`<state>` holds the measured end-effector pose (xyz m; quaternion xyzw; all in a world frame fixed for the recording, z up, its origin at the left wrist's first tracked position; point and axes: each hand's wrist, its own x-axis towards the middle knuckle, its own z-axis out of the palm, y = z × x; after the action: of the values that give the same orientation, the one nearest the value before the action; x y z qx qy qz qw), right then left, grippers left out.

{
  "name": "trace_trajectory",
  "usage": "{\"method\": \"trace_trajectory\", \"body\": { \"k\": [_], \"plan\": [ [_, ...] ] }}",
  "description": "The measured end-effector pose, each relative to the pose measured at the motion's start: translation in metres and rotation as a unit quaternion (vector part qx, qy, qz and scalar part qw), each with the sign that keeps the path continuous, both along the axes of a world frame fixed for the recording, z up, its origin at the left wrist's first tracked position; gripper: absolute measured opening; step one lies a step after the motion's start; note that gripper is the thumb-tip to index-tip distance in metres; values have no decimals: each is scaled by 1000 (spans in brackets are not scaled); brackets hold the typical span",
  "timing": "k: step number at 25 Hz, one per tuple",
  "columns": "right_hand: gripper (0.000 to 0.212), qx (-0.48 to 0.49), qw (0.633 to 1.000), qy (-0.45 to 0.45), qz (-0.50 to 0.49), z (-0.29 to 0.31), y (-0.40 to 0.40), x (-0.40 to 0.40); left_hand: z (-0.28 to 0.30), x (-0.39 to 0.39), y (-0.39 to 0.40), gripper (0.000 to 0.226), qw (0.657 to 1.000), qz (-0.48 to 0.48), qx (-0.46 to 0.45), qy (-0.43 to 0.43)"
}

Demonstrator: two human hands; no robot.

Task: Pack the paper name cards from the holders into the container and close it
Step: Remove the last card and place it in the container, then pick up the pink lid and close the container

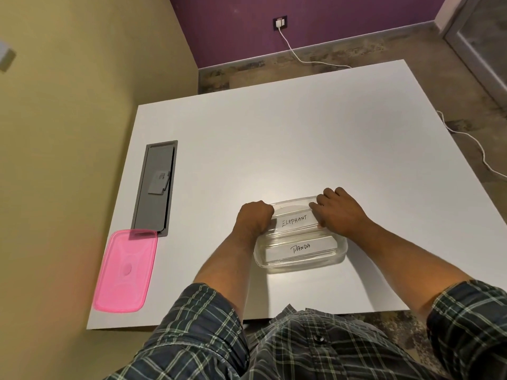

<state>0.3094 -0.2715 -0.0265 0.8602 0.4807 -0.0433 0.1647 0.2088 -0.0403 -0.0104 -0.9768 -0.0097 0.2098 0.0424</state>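
A person in a plaid shirt looks down at a white rectangular counter (288,138). Near the front edge sits a clear, shallow, rectangular plastic container (341,252) with rounded corners, its long axis running left to right. Inside it are two white paper name cards, both lying crosswise with their long sides parallel to the container's long sides and their handwritten words reading upright toward the person. The nearer card reading "PANDA" (300,248) sits in the front half of the container. The farther card reading "ELEPHANT" (295,220) is in the back half, held at both ends. It cannot be told whether clear holders still surround the cards.

The left hand (253,219) is curled into a fist-like grip at the left end of the ELEPHANT card, just by the container's left rim. The right hand (338,211) reaches over the container's far right corner, fingers bent and pinching the card's right end.

Well apart, at the counter's front left corner, lies a translucent pink plastic lid (124,271), flat, its long axis running front to back. Its far end overlaps a grey rectangular hatch panel (155,187) set into the counter. A white cable (296,54) runs from a wall socket across the floor behind.
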Motion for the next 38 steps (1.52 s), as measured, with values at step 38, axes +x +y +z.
{"method": "trace_trajectory", "body": {
  "k": [38],
  "plan": [
    [63,34,946,143,288,19,413,-157,-16,-260,220,50,823,566,-36,-21]
  ]
}}
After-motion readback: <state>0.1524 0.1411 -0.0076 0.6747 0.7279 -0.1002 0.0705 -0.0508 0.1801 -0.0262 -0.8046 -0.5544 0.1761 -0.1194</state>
